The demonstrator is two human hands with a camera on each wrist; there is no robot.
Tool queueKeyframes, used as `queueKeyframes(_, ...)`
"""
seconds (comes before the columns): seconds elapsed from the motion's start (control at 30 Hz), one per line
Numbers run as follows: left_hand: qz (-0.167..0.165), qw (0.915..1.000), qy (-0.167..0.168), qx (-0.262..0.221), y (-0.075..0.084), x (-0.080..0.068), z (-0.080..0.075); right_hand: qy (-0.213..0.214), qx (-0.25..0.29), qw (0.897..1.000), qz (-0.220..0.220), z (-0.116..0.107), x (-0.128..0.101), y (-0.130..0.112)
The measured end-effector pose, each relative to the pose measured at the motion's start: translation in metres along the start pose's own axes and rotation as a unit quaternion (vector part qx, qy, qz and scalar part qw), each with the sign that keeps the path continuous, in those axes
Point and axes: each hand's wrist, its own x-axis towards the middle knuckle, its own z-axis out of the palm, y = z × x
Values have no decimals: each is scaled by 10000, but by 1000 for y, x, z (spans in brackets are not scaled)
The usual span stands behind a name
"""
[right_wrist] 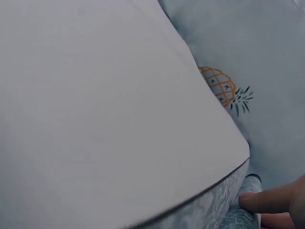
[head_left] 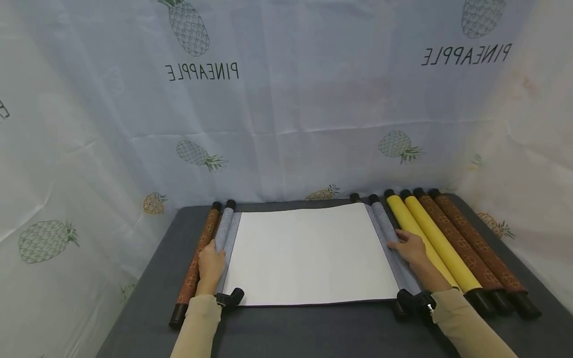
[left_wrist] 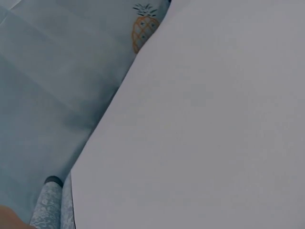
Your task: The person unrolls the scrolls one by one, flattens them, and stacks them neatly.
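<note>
Big white scroll [head_left: 309,253] spread flat in the middle of the frame on the dark table [head_left: 313,333], between one brown roll [head_left: 197,258] at the left and yellow rolls [head_left: 429,238] and brown rolls [head_left: 474,243] at the right. Left hand [head_left: 210,263] curled over the gray left roller [head_left: 224,233], right hand [head_left: 409,247] lying flat, fingers nearly straight, on the gray right roller [head_left: 389,223]. Best done slowly, probably: both ends pressed the same, paper kept smooth and straight.
</note>
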Motion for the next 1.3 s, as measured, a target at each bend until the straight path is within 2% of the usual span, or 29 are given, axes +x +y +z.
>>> queueKeyframes(0.37, -6, 10000, 39, 29, 3, -7, -7, -361, -302, 9974, -554, -13, -5, 0)
queueKeyframes(0.57, 152, 9998, 99, -109, 5, -11, -10, -330, -407, 9944, -914, -31, -16, 4)
queueKeyframes(0.67, 408, 9986, 258, -232, 11, -16, -11, -366, -357, 9935, -1015, -44, -23, 7)
queueKeyframes(0.8, 931, 9932, 472, -521, 25, -25, -9, -469, -67, 9934, -1043, -62, -30, 10)
queueKeyframes(0.93, 1344, 9855, 389, -955, 42, -35, 0, -430, -72, 9942, -988, -77, -34, 16)
queueKeyframes(1.03, 1527, 9807, 112, -1217, 57, -45, 11, -275, -331, 9950, -906, -87, -36, 22)
queueKeyframes(1.17, 1801, 9670, -614, -1696, 77, -62, 31, -96, -520, 9958, -750, -99, -35, 33)
queueKeyframes(1.23, 1978, 9535, -1124, -1976, 89, -70, 42, 27, -660, 9955, -678, -104, -34, 37)
queueKeyframes(1.3, 2148, 9352, -1673, -2264, 102, -80, 54, 123, -818, 9948, -597, -108, -32, 41)
